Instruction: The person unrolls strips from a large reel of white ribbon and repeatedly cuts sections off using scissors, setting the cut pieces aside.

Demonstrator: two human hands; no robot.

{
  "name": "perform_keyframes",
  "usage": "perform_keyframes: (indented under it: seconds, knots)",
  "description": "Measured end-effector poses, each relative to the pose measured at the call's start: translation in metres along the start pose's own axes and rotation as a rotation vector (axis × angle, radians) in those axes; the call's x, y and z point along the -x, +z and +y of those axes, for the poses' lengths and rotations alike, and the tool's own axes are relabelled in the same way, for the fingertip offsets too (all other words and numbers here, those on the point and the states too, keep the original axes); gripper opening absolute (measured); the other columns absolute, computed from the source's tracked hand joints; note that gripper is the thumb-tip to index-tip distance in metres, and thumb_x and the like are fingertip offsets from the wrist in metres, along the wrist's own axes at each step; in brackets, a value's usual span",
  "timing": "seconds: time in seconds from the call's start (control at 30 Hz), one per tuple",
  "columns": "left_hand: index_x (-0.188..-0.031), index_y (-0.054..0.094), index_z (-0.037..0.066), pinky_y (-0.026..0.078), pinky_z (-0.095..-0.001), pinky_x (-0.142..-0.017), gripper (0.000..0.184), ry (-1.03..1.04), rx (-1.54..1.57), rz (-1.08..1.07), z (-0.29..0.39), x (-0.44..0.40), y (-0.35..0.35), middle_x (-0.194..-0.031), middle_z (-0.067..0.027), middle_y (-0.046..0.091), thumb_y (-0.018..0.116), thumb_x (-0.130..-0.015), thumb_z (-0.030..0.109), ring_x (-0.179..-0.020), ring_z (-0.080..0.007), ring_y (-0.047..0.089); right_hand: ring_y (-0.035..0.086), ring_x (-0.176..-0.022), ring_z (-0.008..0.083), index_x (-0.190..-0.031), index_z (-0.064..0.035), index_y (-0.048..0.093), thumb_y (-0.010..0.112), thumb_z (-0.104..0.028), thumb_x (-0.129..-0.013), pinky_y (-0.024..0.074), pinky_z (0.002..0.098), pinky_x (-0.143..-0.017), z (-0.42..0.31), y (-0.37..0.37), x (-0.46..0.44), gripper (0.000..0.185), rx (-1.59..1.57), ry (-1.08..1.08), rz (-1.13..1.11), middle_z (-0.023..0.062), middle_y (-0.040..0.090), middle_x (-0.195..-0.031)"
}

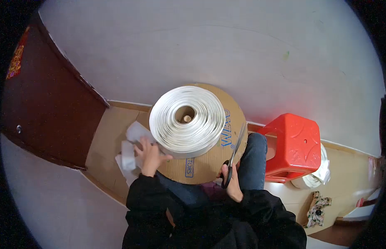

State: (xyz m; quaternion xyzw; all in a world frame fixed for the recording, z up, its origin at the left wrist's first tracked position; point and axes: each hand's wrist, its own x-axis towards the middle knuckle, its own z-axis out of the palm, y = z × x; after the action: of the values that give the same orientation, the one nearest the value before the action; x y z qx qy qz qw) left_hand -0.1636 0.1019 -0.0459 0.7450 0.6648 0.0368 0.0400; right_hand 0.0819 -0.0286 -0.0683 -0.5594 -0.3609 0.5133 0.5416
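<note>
A large roll of white flat strip (168,133) lies on a round cardboard disc (205,168) with blue printing, over my lap. A cardboard core shows in the roll's middle. My left hand (150,157) is at the roll's lower left side, fingers spread, beside pale translucent sheeting (128,159) that hangs toward the floor. Whether the fingertips touch the sheeting I cannot tell. In my right hand (233,184) is a pair of scissors (231,164) with black handles, its blades pointing up and away along the disc's right edge.
A red plastic stool (301,145) stands to the right, with another white roll (309,180) behind it on the floor. A patterned cloth item (317,209) lies farther right. The wall (201,50) rises just beyond the disc, and a dark brown door (52,99) is at left.
</note>
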Motion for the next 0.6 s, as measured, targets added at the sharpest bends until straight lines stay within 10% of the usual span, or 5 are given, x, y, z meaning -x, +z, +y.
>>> perform_keyframes:
  seconds: [0.17, 0.33, 0.43, 0.6]
  knots:
    - [-0.077, 0.065, 0.000, 0.042, -0.0351, -0.072, 0.029, 0.116, 0.389, -0.385, 0.050, 0.018, -0.034, -0.070, -0.0102, 0.063, 0.068, -0.066, 0.027, -0.066, -0.0221, 0.056, 0.045, -0.061, 0.0140, -0.086, -0.0038, 0.041, 0.038, -0.034, -0.090, 0.0380, 0.0243, -0.060, -0.002, 0.000, -0.006, 0.031, -0.039, -0.028, 0.073, 0.0048, 0.045, -0.068]
    - [-0.074, 0.062, 0.000, 0.041, -0.0276, -0.055, 0.016, 0.477, 0.632, -0.516, 0.069, 0.030, -0.019, -0.064, -0.0059, 0.061, 0.060, -0.074, 0.016, -0.052, -0.0208, 0.053, 0.045, -0.063, 0.0131, -0.089, -0.0033, 0.042, 0.043, -0.028, -0.089, 0.0384, 0.0240, -0.059, 0.001, 0.000, -0.005, 0.025, -0.064, 0.006, 0.027, 0.0040, 0.044, -0.070]
    - [-0.077, 0.061, 0.002, 0.041, -0.0249, -0.055, 0.009, 0.379, 0.973, -0.348, 0.057, 0.022, -0.024, -0.065, -0.0040, 0.060, 0.057, -0.076, 0.010, -0.054, -0.0127, 0.051, 0.045, -0.063, 0.0130, -0.090, -0.0032, 0.042, 0.044, -0.028, -0.089, 0.0384, 0.0239, -0.059, 0.007, -0.011, -0.010, 0.025, 0.007, -0.045, 0.020, 0.0037, 0.044, -0.070]
    - [-0.091, 0.058, 0.004, 0.042, -0.0226, -0.068, 0.013, -0.257, 1.392, 0.726, -0.033, 0.005, -0.071, -0.084, -0.0033, 0.058, 0.055, -0.082, 0.013, -0.073, -0.0106, 0.051, 0.044, -0.063, 0.0127, -0.091, -0.0029, 0.043, 0.045, -0.026, -0.088, 0.0377, 0.0235, -0.058, 0.010, -0.007, -0.005, 0.023, -0.014, -0.074, 0.048, 0.0033, 0.045, -0.071]
